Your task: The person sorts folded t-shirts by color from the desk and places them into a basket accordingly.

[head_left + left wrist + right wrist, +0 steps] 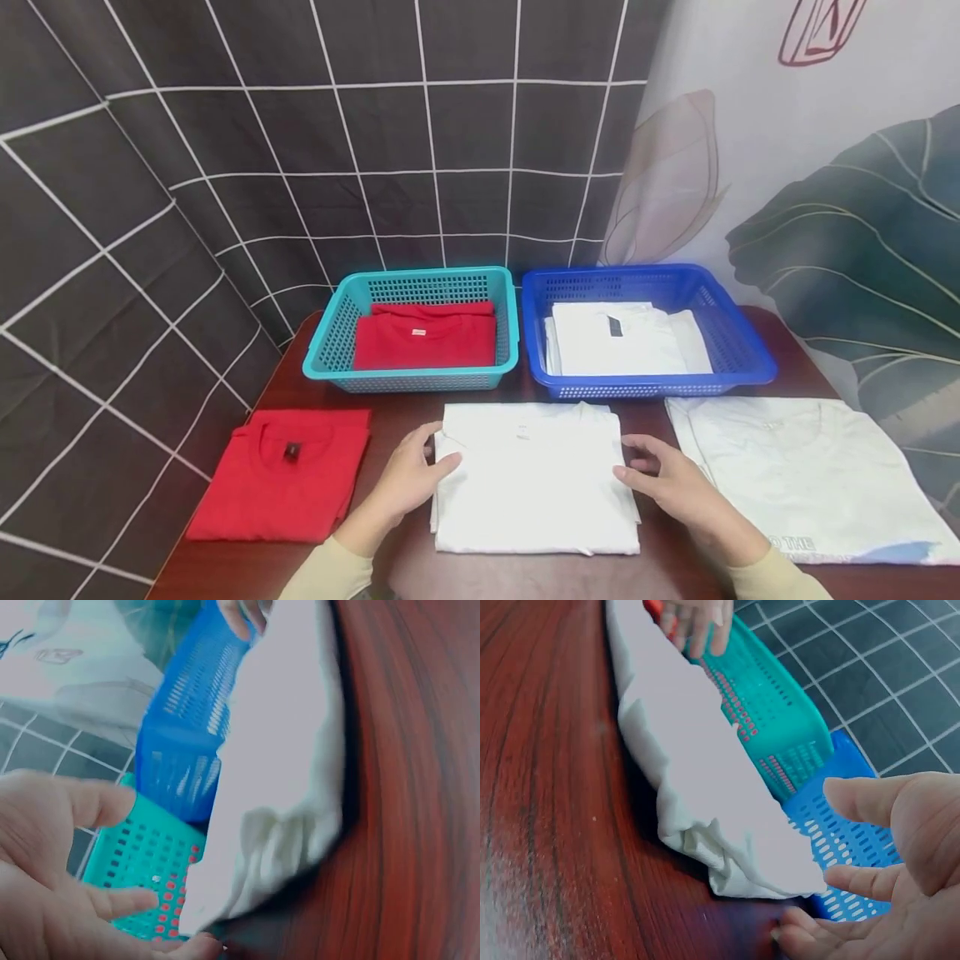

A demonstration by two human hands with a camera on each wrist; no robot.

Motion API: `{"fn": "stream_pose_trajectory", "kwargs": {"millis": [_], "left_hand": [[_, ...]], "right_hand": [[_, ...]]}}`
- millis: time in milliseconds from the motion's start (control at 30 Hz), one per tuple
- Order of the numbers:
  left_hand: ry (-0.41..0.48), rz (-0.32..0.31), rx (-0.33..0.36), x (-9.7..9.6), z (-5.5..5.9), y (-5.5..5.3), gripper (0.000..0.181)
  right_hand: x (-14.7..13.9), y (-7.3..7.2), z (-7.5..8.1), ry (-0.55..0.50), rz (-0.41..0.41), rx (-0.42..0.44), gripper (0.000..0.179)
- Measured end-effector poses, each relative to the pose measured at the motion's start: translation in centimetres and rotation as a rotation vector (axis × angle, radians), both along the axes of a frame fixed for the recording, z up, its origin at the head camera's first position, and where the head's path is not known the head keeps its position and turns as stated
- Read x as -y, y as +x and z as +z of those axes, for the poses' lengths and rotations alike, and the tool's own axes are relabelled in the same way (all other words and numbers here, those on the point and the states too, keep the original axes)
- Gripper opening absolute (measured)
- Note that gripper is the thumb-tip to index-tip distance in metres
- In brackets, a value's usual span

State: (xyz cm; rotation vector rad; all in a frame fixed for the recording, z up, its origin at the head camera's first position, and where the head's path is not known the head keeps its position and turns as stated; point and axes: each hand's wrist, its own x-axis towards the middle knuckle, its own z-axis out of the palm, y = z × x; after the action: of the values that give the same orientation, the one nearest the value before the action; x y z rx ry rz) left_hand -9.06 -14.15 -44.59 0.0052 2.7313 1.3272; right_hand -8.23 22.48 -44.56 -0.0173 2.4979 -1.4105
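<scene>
A folded white T-shirt (pixel 536 492) lies flat on the table in front of me, its neckline toward the baskets. At its left edge is my left hand (pixel 416 471), the thumb over the border of the cloth. My right hand (pixel 671 483) is beside the right edge, fingers loosely bent. Both wrist views show thumb and fingers spread with no cloth gripped; the left hand (pixel 45 862) and the right hand (pixel 900 855) are close to the shirt's side folds. Whether the fingertips touch the cloth is hard to tell.
Behind the shirt stand a teal basket (pixel 420 382) holding folded red shirts (pixel 427 342) and a blue basket (pixel 652 383) holding folded white shirts (pixel 622 342). A folded red T-shirt (pixel 285 483) lies at left, a white printed T-shirt (pixel 810 475) at right, on the brown table (pixel 405 533).
</scene>
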Motion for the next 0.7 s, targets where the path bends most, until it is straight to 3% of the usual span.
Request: {"fn": "stream_pose_trajectory", "kwargs": {"millis": [167,233,400,500,700], "left_hand": [[0.302,0.069,0.145,-0.3,-0.1,0.2,0.063],[0.390,0.068,0.196,-0.5,-0.1,0.3,0.062],[0.566,0.029,0.299,-0.7,-0.6,0.1,0.059],[0.588,-0.009,0.309,-0.8,-1.2,-0.2,0.059],[0.422,-0.032,0.248,-1.1,-2.0,-0.9,0.061]], "right_hand": [[0.2,-0.3,-0.2,-0.239,-0.042,0.127,0.062],[0.2,-0.5,-0.5,-0.318,-0.051,0.170,0.061],[0.4,-1.1,-1.3,-0.536,0.033,0.286,0.059],[0.9,-1.5,-1.6,-0.560,0.072,0.304,0.059],[1.9,-2.1,-1.8,-0.318,0.041,0.139,0.058]]}}
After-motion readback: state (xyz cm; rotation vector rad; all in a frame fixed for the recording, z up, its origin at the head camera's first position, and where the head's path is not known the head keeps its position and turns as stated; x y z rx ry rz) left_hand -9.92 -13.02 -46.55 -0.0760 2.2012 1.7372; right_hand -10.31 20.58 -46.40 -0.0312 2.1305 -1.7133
